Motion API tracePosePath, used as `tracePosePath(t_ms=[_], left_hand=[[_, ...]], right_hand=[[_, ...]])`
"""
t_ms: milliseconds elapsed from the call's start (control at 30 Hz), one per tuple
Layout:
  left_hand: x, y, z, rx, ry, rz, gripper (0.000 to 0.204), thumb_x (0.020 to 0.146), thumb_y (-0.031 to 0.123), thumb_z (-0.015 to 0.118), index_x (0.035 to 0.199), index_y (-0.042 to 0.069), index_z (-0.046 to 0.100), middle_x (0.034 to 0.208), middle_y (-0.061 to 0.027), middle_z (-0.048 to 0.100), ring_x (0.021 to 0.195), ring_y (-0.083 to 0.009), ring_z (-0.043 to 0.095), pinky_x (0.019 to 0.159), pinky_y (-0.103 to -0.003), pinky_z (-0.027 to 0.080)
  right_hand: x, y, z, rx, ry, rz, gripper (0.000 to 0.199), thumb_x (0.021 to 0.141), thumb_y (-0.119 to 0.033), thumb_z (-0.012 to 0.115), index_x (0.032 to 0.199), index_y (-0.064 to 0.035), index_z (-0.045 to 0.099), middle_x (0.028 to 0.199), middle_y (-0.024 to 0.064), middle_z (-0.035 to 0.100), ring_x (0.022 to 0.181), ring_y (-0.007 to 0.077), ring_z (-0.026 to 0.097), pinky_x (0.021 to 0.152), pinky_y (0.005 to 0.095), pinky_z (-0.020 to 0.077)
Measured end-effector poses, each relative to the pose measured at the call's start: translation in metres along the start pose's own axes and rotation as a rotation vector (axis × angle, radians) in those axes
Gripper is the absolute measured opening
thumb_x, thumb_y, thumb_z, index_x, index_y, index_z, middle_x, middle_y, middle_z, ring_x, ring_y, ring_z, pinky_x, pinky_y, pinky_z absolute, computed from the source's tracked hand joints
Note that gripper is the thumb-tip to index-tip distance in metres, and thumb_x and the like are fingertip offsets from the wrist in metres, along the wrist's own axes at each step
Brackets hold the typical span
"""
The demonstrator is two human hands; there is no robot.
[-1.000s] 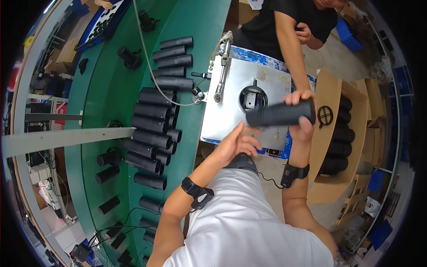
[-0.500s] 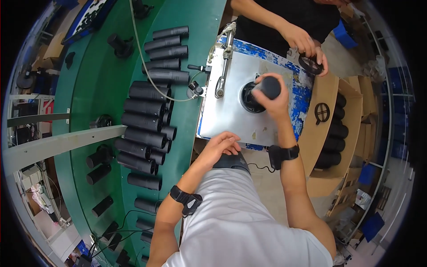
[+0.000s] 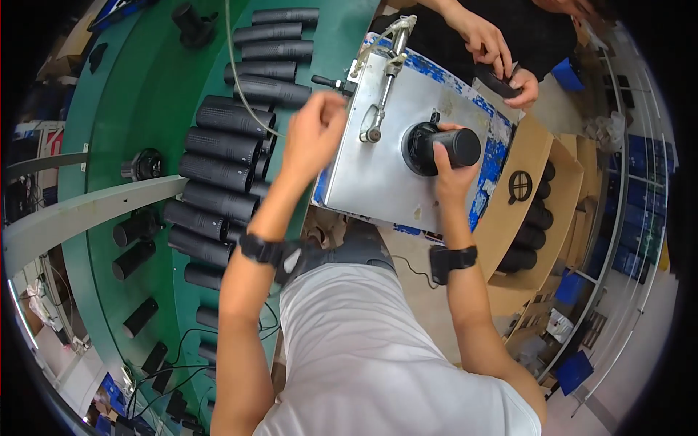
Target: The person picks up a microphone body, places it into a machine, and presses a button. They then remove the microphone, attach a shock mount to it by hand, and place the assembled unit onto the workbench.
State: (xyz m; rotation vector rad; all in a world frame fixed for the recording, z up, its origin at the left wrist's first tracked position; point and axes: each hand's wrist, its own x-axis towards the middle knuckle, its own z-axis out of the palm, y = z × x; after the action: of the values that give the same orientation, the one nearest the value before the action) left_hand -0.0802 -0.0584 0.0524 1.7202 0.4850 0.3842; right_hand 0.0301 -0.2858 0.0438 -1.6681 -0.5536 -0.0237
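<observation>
My right hand [image 3: 452, 171] grips a black cylindrical tube [image 3: 465, 147], thumb across its side. The tube tilts, its closed end toward the right, and its other end meets a black round base [image 3: 419, 149] on the metal plate [image 3: 378, 185]. My left hand [image 3: 314, 134] is raised at the plate's left edge, slightly blurred, with fingers loosely bent and nothing visible in them. Just beyond its fingertips is a black-handled lever [image 3: 329, 81]. Beside it, a pneumatic cylinder with a rod [image 3: 385, 91] lies over the plate.
Rows of black tubes [image 3: 222, 142] lie on the green bench [image 3: 291, 65] at left. Across the plate, a co-worker's hands [image 3: 502, 62] hold a black ring-shaped part [image 3: 498, 81]. A cardboard box [image 3: 560, 225] with black tubes stands at right, a crossed black ring [image 3: 520, 186] on its flap.
My left hand has risen from near my lap to beside the lever. In my right hand the tube has tipped over toward the right. The co-worker's ring has turned.
</observation>
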Motion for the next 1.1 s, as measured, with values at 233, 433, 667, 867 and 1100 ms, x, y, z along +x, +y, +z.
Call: tracePosePath(t_ms=[233,433,667,867,1100], left_hand=[[0.08,-0.064,0.017,0.978,-0.003,0.168,0.04,0.089,0.036,0.054,0.103,0.001,0.066,0.105,-0.0157,0.065,0.107,-0.0324,0.056,0.086,-0.047,0.045],[0.091,-0.048,0.011,0.92,-0.112,0.044,0.045,0.091,0.039,0.049,0.101,0.0,0.067,0.1,-0.0229,0.065,0.1,-0.0396,0.06,0.086,-0.048,0.046],[0.011,0.004,-0.038,0.333,0.261,0.268,0.046,0.087,0.028,0.06,0.123,0.001,0.053,0.121,-0.0197,0.057,0.116,-0.039,0.05,0.098,-0.047,0.038],[-0.102,0.121,-0.058,0.365,0.277,0.614,0.067,0.06,0.017,0.08,0.121,0.002,0.053,0.116,-0.0164,0.058,0.117,-0.037,0.051,0.099,-0.048,0.037],[-0.036,0.024,-0.156,0.367,0.92,0.179,0.074,0.064,0.022,0.08,0.124,0.001,0.042,0.106,-0.0199,0.06,0.095,-0.0415,0.056,0.088,-0.047,0.042]], right_hand=[[-0.002,0.003,0.016,0.013,0.123,-0.001,0.036,0.081,-0.01,0.071,0.111,-0.0001,0.053,0.104,0.0095,0.063,0.096,0.0165,0.058,0.091,0.0306,0.044],[0.0,-0.006,0.008,0.048,0.055,-0.037,0.035,0.081,-0.009,0.07,0.109,-0.0016,0.051,0.101,0.0097,0.062,0.096,0.0175,0.058,0.092,0.0314,0.0435],[0.034,-0.103,-0.006,0.216,0.085,-0.302,0.068,0.082,-0.057,0.064,0.113,0.0014,0.048,0.101,0.0122,0.058,0.092,0.0233,0.058,0.09,0.0371,0.0468],[0.011,-0.191,0.088,0.384,-0.585,-0.173,0.08,0.069,-0.048,0.082,0.121,0.0009,0.046,0.118,0.0203,0.056,0.114,0.0286,0.053,0.101,0.0421,0.0392],[-0.019,-0.2,0.136,0.003,-0.799,-0.122,0.075,0.08,-0.023,0.067,0.143,-0.0011,0.034,0.145,0.0146,0.039,0.138,0.0263,0.032,0.112,0.0418,0.0204]])
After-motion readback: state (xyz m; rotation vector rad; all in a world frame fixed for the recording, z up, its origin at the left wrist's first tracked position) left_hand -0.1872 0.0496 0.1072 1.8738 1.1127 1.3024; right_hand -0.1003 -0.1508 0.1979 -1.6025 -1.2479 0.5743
